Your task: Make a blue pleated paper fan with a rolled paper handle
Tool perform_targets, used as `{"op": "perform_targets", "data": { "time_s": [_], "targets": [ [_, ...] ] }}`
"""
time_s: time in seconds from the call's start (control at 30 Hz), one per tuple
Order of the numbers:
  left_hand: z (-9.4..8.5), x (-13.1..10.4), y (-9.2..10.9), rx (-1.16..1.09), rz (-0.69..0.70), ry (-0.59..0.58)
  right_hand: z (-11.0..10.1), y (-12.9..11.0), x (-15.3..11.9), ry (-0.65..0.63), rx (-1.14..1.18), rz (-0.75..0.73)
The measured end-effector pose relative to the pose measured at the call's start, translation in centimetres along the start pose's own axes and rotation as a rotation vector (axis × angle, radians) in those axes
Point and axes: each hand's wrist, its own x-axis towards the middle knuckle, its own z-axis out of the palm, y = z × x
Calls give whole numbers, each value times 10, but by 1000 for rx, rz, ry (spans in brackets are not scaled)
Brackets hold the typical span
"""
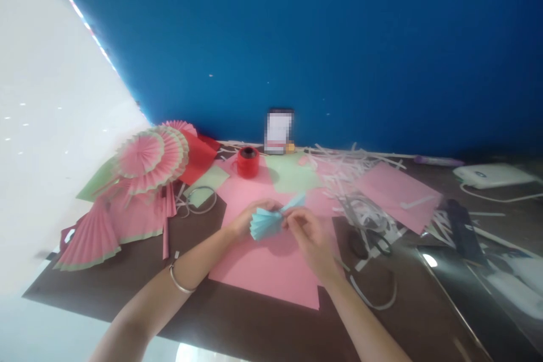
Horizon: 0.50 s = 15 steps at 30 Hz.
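A pleated light-blue paper [265,224] is held over the middle of the table, its folds fanned out at the left end and a narrower part pointing up to the right. My left hand [251,218] grips it from behind, and the fingertips are partly hidden by the folds. My right hand [306,232] pinches at its middle, thumb and fingers pressed together; whether a thin thread is there too cannot be made out. Under both hands lies a large pink paper sheet [263,271]. A red spool [248,164], apparently of thread, stands on it beyond my left hand.
Pink pleated fans [146,158] with green edges pile up at the left. Scissors [369,240] and white paper strips [339,167] lie right, near a pink envelope-like sheet [399,195]. A blue wall [322,45] closes the back. A white device [492,175] stands far right.
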Motion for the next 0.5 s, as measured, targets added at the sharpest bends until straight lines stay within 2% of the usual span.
{"op": "perform_targets", "data": {
  "time_s": [0.2, 0.3, 0.5],
  "targets": [
    [-2, -5, 2, 19, -22, 50, -1, 0, 1, 42, -20, 13],
    [-1, -9, 5, 89, -59, 34, -2, 1, 2, 56, -30, 4],
    [-1, -7, 2, 201, 33, 72, -2, 1, 3, 92, -48, 14]
  ]
}}
